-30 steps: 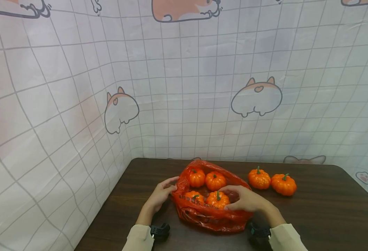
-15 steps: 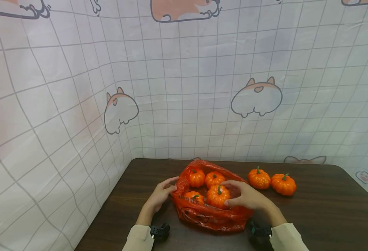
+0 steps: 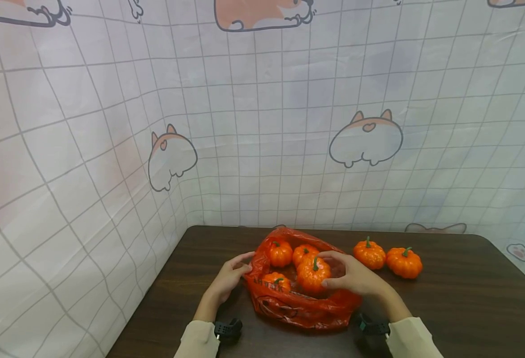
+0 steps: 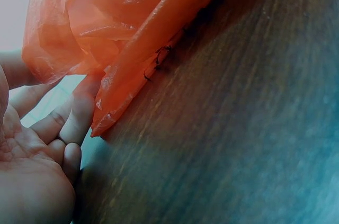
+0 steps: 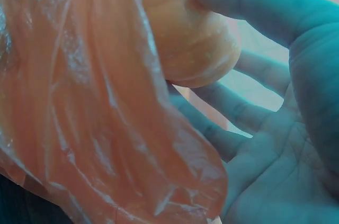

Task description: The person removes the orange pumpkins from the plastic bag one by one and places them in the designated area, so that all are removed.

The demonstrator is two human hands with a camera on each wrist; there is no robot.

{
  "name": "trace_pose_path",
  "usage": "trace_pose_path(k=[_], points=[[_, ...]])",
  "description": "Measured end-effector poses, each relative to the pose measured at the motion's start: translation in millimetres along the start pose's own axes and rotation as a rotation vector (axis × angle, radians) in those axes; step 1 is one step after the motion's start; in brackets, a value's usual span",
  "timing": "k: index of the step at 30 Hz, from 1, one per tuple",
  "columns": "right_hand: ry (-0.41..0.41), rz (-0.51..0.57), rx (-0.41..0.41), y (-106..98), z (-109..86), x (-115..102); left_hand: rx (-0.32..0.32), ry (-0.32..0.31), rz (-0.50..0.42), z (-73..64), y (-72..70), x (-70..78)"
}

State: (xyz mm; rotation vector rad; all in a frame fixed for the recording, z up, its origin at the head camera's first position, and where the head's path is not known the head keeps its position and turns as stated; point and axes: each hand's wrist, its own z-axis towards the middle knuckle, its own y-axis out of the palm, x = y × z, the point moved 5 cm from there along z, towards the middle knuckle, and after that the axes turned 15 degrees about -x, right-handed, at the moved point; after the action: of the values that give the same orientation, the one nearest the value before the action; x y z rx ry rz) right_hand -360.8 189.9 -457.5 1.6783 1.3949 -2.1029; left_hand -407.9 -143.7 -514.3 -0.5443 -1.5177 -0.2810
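Observation:
A red plastic bag lies with its mouth spread on the table, small orange pumpkins inside it. At the bag's left rim, my left hand pinches the plastic; the left wrist view shows its fingers against the thin red film. My right hand reaches over the right rim and grips one pumpkin between thumb and fingers, raised above the others. Up close in the right wrist view, the thumb presses on that pumpkin, and the bag's edge hangs in front of part of it.
Inside the bag, other pumpkins sit at the back left, the back and the front left. Two more pumpkins, one beside another, stand right of the bag on the dark wooden table. A patterned curtain hangs behind.
My right hand has lifted its pumpkin up from among the others in the bag, shifting slightly right. The left hand has stayed at the bag's rim.

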Motion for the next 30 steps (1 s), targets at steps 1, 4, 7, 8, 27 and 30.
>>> trace_pose_path(k=[1,4,7,8,27,30], points=[[0.006,-0.003,0.006,-0.5,-0.5,-0.1,0.001,0.000,0.001,-0.1,0.0,0.2],[0.024,-0.022,0.029,-2.3,-1.6,-1.1,0.005,-0.004,0.006,-1.0,0.4,0.8],[0.032,-0.032,0.044,-3.9,-2.6,-1.9,0.012,-0.013,0.008,-1.0,0.5,1.3],[0.031,-0.035,0.048,-4.6,-2.9,-1.8,0.013,-0.015,0.010,-1.2,0.6,1.5],[0.052,0.027,0.065,-14.9,-11.6,4.3,0.012,-0.008,0.015,-0.7,0.6,1.0],[0.074,0.022,0.077,-17.1,-13.5,3.6,0.012,-0.005,0.014,-1.2,0.9,1.9]])
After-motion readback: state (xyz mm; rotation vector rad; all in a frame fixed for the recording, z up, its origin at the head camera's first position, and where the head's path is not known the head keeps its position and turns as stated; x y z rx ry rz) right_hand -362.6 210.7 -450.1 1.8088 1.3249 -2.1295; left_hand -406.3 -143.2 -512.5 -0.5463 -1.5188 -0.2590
